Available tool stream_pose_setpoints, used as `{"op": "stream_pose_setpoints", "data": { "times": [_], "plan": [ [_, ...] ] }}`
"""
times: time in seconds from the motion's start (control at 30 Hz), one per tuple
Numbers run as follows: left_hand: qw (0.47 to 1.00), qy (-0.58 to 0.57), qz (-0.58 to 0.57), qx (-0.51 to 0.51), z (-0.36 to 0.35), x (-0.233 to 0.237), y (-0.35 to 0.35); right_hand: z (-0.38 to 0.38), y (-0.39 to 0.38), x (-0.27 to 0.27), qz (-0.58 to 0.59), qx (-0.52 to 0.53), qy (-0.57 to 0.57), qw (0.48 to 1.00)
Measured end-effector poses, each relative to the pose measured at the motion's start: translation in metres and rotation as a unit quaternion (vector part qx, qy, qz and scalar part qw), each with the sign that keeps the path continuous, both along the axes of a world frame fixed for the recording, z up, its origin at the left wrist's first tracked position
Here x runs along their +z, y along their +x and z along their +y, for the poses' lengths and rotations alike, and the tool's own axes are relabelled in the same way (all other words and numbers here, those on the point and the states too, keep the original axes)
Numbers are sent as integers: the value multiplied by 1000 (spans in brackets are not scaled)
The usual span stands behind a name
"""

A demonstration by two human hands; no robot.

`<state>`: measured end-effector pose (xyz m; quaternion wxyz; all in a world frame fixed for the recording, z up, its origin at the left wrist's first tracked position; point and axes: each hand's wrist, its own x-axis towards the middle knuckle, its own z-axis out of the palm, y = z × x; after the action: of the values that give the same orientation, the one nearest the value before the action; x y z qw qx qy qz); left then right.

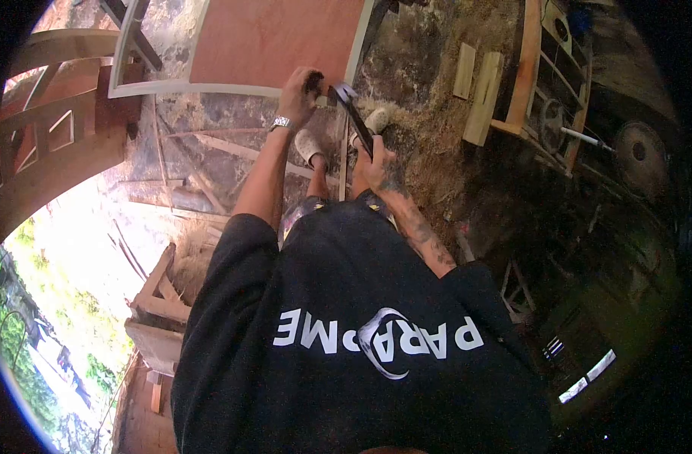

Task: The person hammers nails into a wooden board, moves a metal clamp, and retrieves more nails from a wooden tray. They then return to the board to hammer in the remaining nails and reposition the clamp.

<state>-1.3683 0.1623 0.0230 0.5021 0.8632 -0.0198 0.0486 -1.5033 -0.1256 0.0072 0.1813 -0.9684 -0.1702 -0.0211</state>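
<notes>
My right hand [375, 168] grips the dark handle of a claw hammer [356, 122]. Its metal head points up and away, close to the lower right corner of a reddish panel [278, 41] with a pale wooden frame [202, 88]. My left hand [299, 98], with a metal watch [282, 122] at the wrist, overlaps the frame's near edge just left of the hammer head. Its fingers are curled together, and I cannot tell what they hold. Both feet in light shoes [308, 145] stand just below the panel.
Wooden strips [229, 147] lie across the dusty floor on the left. Two pale boards [483, 98] lie at right, near a wooden stand with a wheel [552, 125]. A curved wooden piece [66, 151] stands at far left, above a bright opening. A wooden box [155, 337] sits lower left.
</notes>
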Motion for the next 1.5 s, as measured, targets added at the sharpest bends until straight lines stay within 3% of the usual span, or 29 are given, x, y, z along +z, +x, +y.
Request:
{"op": "stream_pose_setpoints", "data": {
  "times": [0.03,0.1,0.17,0.27,0.33,0.4,0.43,0.5,0.6,0.63,0.73,0.77,0.8,0.83,0.9,1.0,1.07,1.17,1.27,1.33,1.4,1.5],
  "plan": [
    [1000,-14,-9,-4,1,-9,-4,2,1,2,35,-17,16,999],
    [997,-2,-73,40,0,6,-6,34,25,81,63,-53,116,990],
    [999,-19,-13,26,0,16,-5,49,30,127,67,-59,186,979],
    [999,-32,16,21,0,18,-3,48,25,107,-71,-25,188,979],
    [999,-36,7,27,0,21,-1,25,17,49,95,-31,120,988],
    [998,-40,-7,43,-2,23,-3,21,10,15,100,-70,104,987],
    [998,-41,-10,39,1,20,2,44,17,19,21,-104,128,986],
    [998,-49,-2,29,2,12,-2,49,30,84,5,-46,188,981],
    [998,-41,21,31,-1,24,-2,49,37,98,-17,-34,224,974],
    [999,-38,23,30,-1,24,-3,42,34,85,-54,-22,185,981],
    [999,-10,-7,37,-6,15,-1,-5,24,-20,53,-18,-25,998],
    [998,11,-36,44,-9,12,-1,-6,26,-2,-117,72,-24,990],
    [996,33,-68,54,-10,9,2,1,29,-2,-89,16,30,995],
    [999,31,-10,36,-10,9,2,11,27,-6,-56,-41,83,994],
    [992,124,-3,36,-22,20,-3,26,37,-11,6,-154,188,970],
    [979,191,65,19,-25,33,12,4,63,57,58,-162,153,973],
    [974,211,77,17,-23,34,37,-32,70,22,106,-187,173,961],
    [963,258,41,58,-12,27,79,-81,96,30,165,-175,144,960],
    [946,258,85,177,8,9,147,-124,119,38,155,-208,138,956],
    [931,237,23,277,30,-9,181,-184,125,18,254,-196,52,946],
    [925,217,12,313,56,-23,206,-206,142,52,350,-261,43,899],
    [932,226,73,272,75,-16,214,-240,156,74,301,-249,-64,918]
  ]
}}
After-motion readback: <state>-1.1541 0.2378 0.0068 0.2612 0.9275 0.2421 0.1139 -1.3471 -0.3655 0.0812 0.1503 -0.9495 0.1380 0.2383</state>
